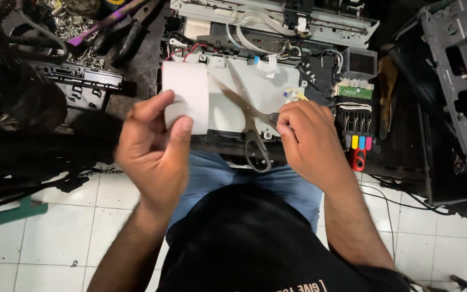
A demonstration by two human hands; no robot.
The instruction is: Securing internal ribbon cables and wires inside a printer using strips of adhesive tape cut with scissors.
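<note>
Scissors [251,116] with grey handles lie open across the white top of a dismantled printer [266,94], and the right hand [306,140] grasps them at the pivot, one handle loop hanging free below the fingers. Held up just to the left, a white strip of paper [186,96] is pinched between thumb and fingers of the left hand [155,146], its upper end close beside one blade. Beside the right hand sits a cartridge carriage with yellow, blue and pink tabs [359,141], while pliers [128,32] and loose screws [74,27] lie farther off at the upper left.
</note>
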